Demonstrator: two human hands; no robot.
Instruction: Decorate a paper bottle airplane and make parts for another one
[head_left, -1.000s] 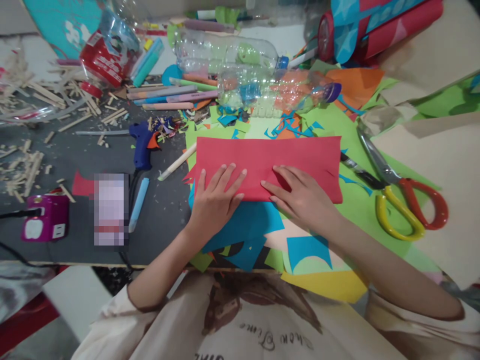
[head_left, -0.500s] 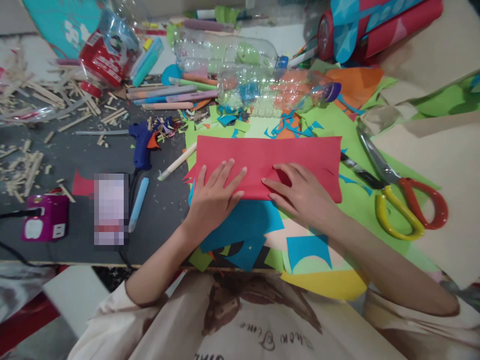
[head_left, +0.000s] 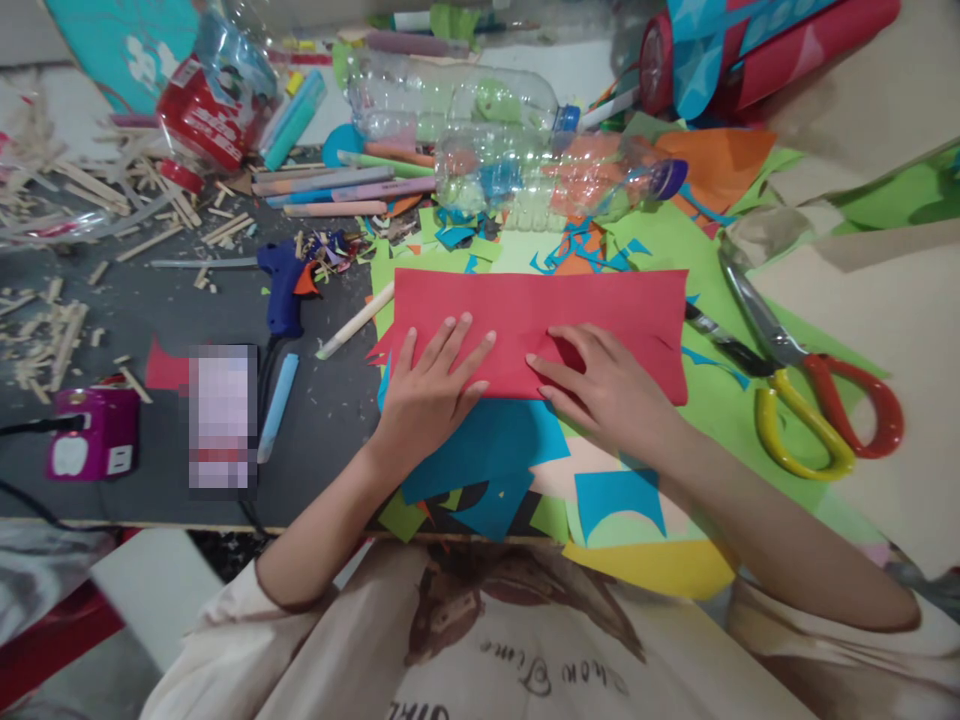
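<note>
A sheet of red paper (head_left: 517,310), with a fold along its near edge, lies across the scraps in front of me. My left hand (head_left: 435,385) rests on its left part, fingers spread and flat. On the right part, my right hand (head_left: 600,380) touches the paper with fingers apart and a little bent. Blue paper (head_left: 487,450) sticks out from beneath the near edge. Just right of the red sheet lie large scissors (head_left: 787,350) with one yellow and one red handle, their blades apart.
Clear plastic bottles (head_left: 525,175) and several markers (head_left: 337,190) lie behind the paper. A blue glue gun (head_left: 281,290), a pale blue marker (head_left: 278,405) and a purple box (head_left: 94,435) with a cable are on the left. Wooden stick bits (head_left: 67,330) are scattered farther left.
Both hands keep their places on the red paper. The view has shifted very slightly; nothing else visibly differs.
</note>
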